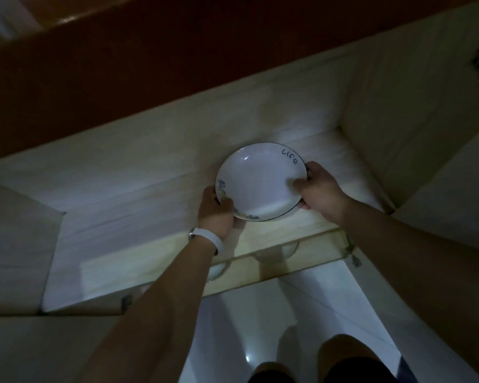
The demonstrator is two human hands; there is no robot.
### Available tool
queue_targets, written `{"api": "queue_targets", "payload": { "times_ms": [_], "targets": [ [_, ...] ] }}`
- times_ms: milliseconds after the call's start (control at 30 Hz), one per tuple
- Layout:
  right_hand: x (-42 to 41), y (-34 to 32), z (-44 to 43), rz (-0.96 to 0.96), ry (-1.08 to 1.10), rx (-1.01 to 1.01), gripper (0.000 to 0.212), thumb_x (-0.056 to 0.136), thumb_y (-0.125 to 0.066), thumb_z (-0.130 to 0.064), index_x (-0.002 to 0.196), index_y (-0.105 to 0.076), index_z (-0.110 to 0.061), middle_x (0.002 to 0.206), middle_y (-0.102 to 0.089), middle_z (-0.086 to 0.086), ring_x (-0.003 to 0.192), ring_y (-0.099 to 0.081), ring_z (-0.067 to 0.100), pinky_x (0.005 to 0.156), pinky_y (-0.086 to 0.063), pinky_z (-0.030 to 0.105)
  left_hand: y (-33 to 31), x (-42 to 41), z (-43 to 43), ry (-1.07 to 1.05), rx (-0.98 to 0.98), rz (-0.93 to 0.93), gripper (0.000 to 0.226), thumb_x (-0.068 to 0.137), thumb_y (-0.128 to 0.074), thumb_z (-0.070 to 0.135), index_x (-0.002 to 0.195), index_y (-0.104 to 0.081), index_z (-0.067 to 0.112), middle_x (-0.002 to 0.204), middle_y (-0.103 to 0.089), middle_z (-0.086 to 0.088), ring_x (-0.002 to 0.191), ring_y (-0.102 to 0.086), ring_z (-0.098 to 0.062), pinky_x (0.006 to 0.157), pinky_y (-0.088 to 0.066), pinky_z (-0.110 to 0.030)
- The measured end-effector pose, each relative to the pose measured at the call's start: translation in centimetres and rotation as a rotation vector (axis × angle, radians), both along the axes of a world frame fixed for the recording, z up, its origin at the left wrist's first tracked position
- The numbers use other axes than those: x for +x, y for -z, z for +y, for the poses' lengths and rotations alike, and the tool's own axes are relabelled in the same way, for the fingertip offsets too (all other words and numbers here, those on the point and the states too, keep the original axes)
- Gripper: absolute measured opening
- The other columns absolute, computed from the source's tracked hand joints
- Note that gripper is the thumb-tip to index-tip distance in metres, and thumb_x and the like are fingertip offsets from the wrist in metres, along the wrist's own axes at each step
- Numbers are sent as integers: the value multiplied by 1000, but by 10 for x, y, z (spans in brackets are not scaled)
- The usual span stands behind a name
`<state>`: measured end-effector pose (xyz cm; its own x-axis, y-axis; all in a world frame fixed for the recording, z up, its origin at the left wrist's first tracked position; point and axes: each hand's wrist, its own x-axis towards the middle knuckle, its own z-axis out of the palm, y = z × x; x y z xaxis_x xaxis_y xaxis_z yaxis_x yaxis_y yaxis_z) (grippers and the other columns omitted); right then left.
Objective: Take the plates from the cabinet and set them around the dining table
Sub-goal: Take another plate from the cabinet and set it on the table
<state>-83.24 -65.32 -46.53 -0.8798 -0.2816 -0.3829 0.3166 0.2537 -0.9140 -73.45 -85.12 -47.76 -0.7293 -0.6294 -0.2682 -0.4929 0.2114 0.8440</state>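
At the far left an open cabinet door (17, 244) stands out from the cabinet (150, 167), and the scene is dim. Next comes the left hand (216, 214), with a white band (208, 239) on its wrist; its fingers curl around the lower left rim of the plate (260, 181), thumb on the upper face by the blue pattern, the rest tucked beneath. The plate is white with a dark edge and the word "Life" near its far rim, and it sits tilted toward the camera, inside the cabinet above the shelf (288, 230); whether its underside touches the shelf cannot be told. On its right rim the right hand (321, 189) is closed too, thumb laid on the inside face and fingers wrapped under the edge. So both hands are partly closed in a grasp on the one plate, neither wide open nor clenched. To lift it out well, I would keep both grips even, level the plate, and draw it straight back clear of the shelf lip and the doors. Below the shelf, round shapes show, perhaps more dishes; too dark to say.
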Motion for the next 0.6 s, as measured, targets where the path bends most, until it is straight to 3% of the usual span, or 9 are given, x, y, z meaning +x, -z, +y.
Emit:
{"api": "queue_targets", "payload": {
  "times_ms": [100,200,367,467,533,600],
  "targets": [
    [10,-3,3,-3,0,-31,25,92,-57,-13,115,-52,-22,100,-61,-7,84,-61,16,46,-52,23,-5,10,6,-44,44,47,32,86,-50,9,117,-52,16,96,-64,-1,87,-64,-27,75,-57,-42],
    [19,-14,8,-10,-20,13,23,92,-59,-17,113,-51,-22,99,-61,-6,86,-62,16,45,-52,22,-15,25,12,-86,158,115,36,84,-50,6,119,-53,13,102,-67,-4,93,-65,-27,78,-56,-40],
    [42,-45,20,-6,-167,100,29,88,-46,-5,111,-61,-16,83,-66,7,63,-63,21,42,-48,24,-46,50,22,-49,218,132,30,94,-44,1,121,-49,14,100,-64,-1,86,-64,-20,54,-54,-22],
    [59,-62,28,-33,-209,137,29,87,-44,-2,106,-61,-15,67,-62,8,44,-55,17,40,-44,25,-62,68,26,-41,229,98,31,94,-43,3,115,-49,24,99,-65,0,85,-65,-22,54,-55,-30],
    [74,-76,33,-27,-220,178,27,89,-45,-5,103,-57,-25,72,-65,6,43,-57,16,40,-47,24,-70,81,30,-32,203,62,32,92,-43,2,112,-49,25,93,-64,2,82,-64,-21,60,-55,-33],
    [90,-86,37,-43,-213,179,29,89,-45,-7,110,-57,-24,83,-67,3,52,-63,17,45,-52,26,-81,95,34,-50,204,52,29,91,-43,0,108,-49,22,85,-63,3,76,-62,-21,63,-52,-35]
  ]
}}
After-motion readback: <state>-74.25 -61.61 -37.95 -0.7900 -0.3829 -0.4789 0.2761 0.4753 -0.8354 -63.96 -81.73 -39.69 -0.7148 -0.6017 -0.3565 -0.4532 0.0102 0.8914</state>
